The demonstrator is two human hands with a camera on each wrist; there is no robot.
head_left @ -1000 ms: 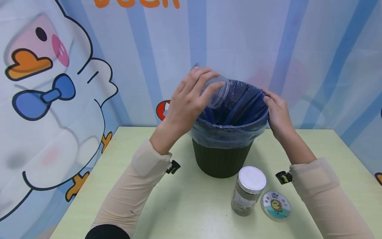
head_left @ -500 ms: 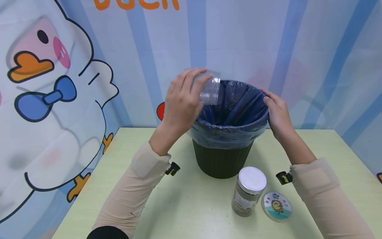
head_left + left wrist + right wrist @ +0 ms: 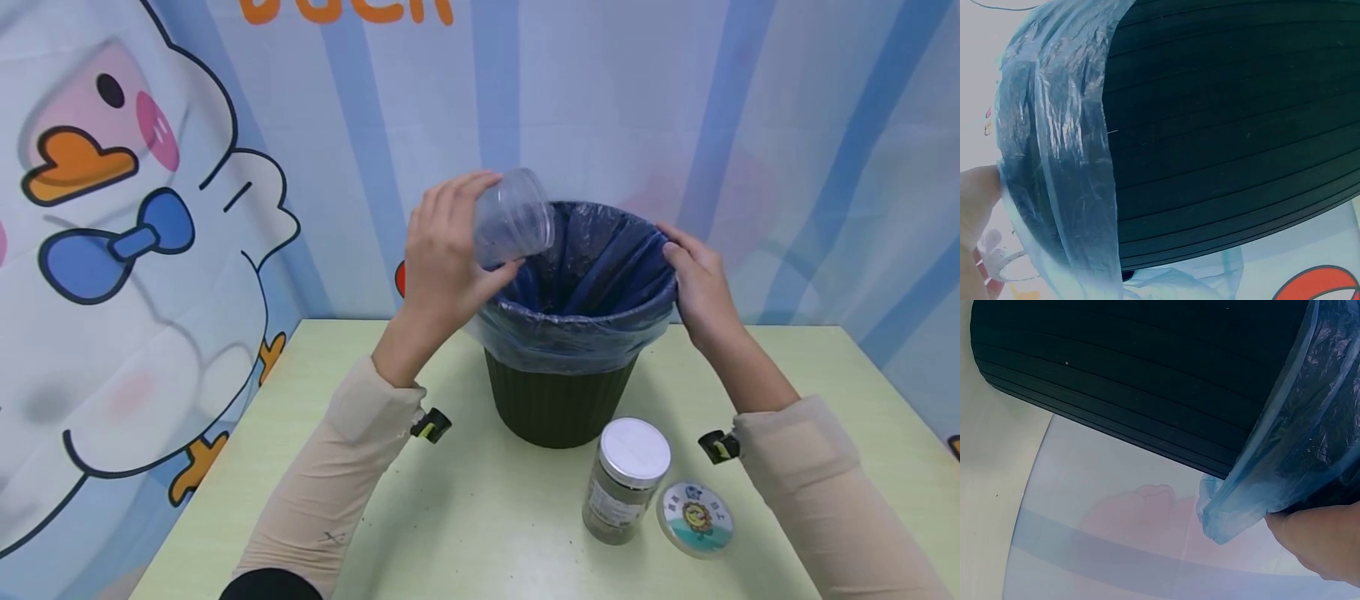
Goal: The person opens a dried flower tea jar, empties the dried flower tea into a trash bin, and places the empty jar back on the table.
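Note:
My left hand (image 3: 444,258) holds a clear plastic jar (image 3: 516,218), tilted on its side with its mouth facing right, over the left rim of a dark ribbed trash bin (image 3: 558,404). A blue plastic bag (image 3: 592,250) lines the bin and folds down over its outside. My right hand (image 3: 699,287) grips the right side of the rim through the bag, also seen in the right wrist view, where the thumb (image 3: 1322,540) presses the blue film. Only part of the left hand (image 3: 975,206) shows beside the bag in the left wrist view. The inside bottom of the bin is hidden.
In front of the bin stands a lidded jar (image 3: 626,482) with a white top and a label. A round lid (image 3: 696,518) with a flower print lies to its right. Small dark specks dot the pale table (image 3: 480,517). A printed cloth backdrop (image 3: 615,92) rises behind.
The left hand has turned the clear jar and drawn slightly left, so more of the jar's side shows. The right hand and the bin have stayed in place.

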